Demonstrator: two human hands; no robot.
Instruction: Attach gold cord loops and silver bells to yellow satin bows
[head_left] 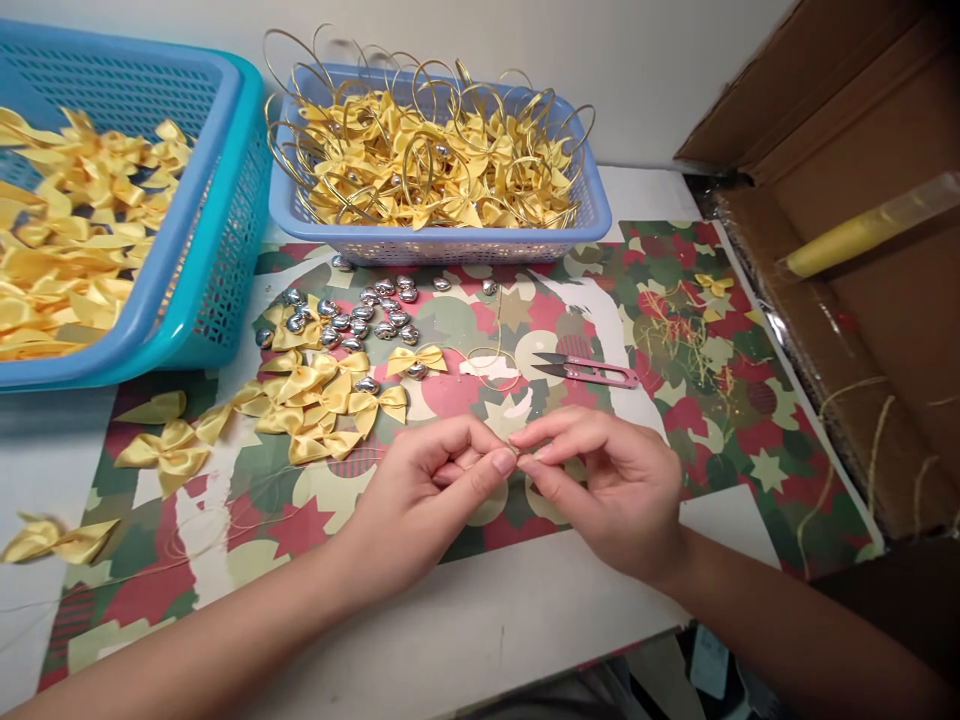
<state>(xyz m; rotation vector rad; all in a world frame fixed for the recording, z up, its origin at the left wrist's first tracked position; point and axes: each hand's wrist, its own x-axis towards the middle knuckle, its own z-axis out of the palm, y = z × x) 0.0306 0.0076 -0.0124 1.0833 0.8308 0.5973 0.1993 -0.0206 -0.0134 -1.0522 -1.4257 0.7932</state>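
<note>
Yellow satin bows (330, 400): a loose heap on the mat, just beyond the left hand; a few more lie apart toward the left edge.
Left hand (431, 480): fingers curled in, thumb and forefinger pressed together on a small thin piece (517, 458).
Right hand (607, 480): thumb and forefinger pinch the same piece from the other side, the remaining fingers loosely bent.
Held piece: caught where the two sets of fingertips meet, low over the middle of the mat; too small to tell what it is.
Silver beads (367, 315): a scattered cluster beyond the bows, near the front of the pale blue basket; one lies on a bow at the heap's far edge.
Gold thread (491, 372): a thin loop on the mat between the beads and the snips.
Pink snips (592, 372): flat on the mat just beyond the right hand, blades pointing left.
Mat (675, 430): printed paper in red, green and cream with stars, spread on a white table (487, 620).
Pale blue basket (450, 245): at the back, full of yellow bows with gold loops.
Turquoise basket (217, 250): at the left, holding plain yellow bows, with a blue basket nested inside it.
Cardboard box (862, 330): open at the right, a yellow roll (862, 230) lying across it.
Thread scraps (686, 335): a gold tangle on the mat's right part.
</note>
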